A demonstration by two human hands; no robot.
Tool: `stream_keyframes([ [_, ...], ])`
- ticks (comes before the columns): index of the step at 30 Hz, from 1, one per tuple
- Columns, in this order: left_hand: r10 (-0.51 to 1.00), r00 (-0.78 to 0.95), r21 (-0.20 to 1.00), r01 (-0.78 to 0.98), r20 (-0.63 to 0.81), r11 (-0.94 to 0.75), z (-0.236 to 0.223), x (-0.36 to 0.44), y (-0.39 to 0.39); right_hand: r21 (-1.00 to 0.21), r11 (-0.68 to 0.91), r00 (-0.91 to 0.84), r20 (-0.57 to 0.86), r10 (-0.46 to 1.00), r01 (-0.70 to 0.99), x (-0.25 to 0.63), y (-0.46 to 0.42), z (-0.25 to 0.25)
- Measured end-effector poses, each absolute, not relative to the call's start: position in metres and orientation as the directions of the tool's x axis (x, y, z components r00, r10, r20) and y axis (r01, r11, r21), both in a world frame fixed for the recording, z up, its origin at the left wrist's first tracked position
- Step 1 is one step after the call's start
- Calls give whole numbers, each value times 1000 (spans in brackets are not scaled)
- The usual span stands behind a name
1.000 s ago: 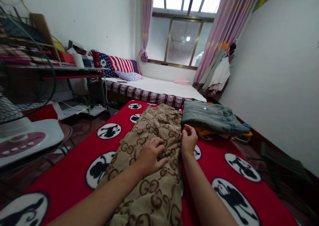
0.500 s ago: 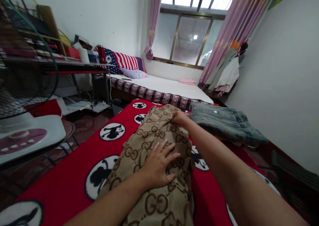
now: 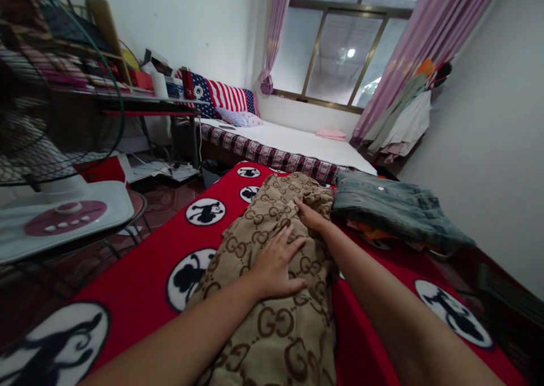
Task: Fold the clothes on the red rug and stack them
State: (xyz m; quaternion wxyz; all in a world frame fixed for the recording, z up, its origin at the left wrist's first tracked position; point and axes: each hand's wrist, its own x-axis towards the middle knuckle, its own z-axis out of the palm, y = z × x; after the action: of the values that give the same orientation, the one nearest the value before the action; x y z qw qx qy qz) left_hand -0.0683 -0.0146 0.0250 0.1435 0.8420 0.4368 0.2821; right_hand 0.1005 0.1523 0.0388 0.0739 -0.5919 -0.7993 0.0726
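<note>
So the tan monogram garment [image 3: 272, 272] is spread lengthwise down the red blanket with black-and-white round prints [image 3: 140, 255], right under both hands. Left hand [image 3: 276, 264] is flat on the middle of it, fingers spread wide and palm down, just pressing, not gripping anything. Right hand [image 3: 312, 217] is a bit further up, near the bunched top end of the fabric, fingers resting on a fold; can't really tell if it's pinching the cloth or only touching it. Just right of the right hand sits a folded denim piece [image 3: 395, 207] stacked on something orange [image 3: 374, 233], so that's the only "pile" around. Beyond the hands there's a second bed with a white sheet [image 3: 297, 142], and a fan [image 3: 55, 148] off to the left. Compared to half a second back, the right hand has pulled in a little from the top edge, while the left hand stayed flat where it was.
</note>
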Motion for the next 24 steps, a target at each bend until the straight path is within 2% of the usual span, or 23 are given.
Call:
stream_keyframes([
  [6, 804, 431, 519, 615, 410, -594, 19, -74, -5, -329, 497, -474, 152, 867, 803, 142, 81, 16],
  [10, 768, 493, 510, 575, 409, -640, 18, -79, 1, -331, 554, -489, 264, 832, 764, 156, 14, 13],
  [13, 740, 540, 498, 550, 401, -671, 21, -89, -2, -273, 682, -572, 388, 723, 678, 155, -37, 23],
  [15, 709, 587, 468, 536, 392, -702, 24, -101, -8, -207, 790, -716, 339, 611, 577, 153, -68, 31],
  [17, 673, 644, 419, 532, 363, -736, 26, -121, -16, -176, 845, -823, 195, 534, 506, 154, -93, 37],
  [20, 640, 711, 320, 559, 290, -765, 31, -166, -29, -175, 838, -844, 61, 533, 517, 160, -113, 45],
  [24, 630, 751, 252, 582, 197, -773, 43, -238, -48, -192, 829, -840, 39, 541, 525, 166, -113, 47],
])
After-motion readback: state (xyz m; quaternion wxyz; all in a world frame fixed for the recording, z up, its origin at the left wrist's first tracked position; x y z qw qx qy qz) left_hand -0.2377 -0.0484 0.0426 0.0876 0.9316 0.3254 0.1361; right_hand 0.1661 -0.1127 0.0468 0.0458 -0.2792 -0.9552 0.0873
